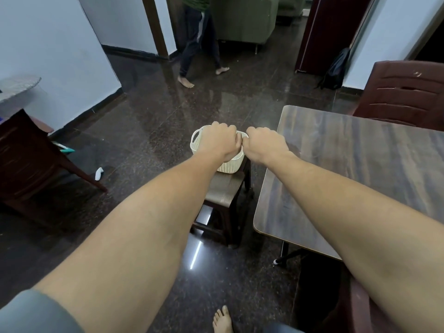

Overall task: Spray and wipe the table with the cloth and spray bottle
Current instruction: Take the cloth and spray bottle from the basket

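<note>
Where the basket (200, 144) sits on a stool (223, 187), the left hand (218, 140), fingers curled, covers its mouth. The right hand (264, 145), also curled, is at its right rim. What either grips is hidden. The table (348, 179) stands just right of the basket.

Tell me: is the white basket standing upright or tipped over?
Upright: the basket sits flat on the stool, its open rim facing up.
</note>
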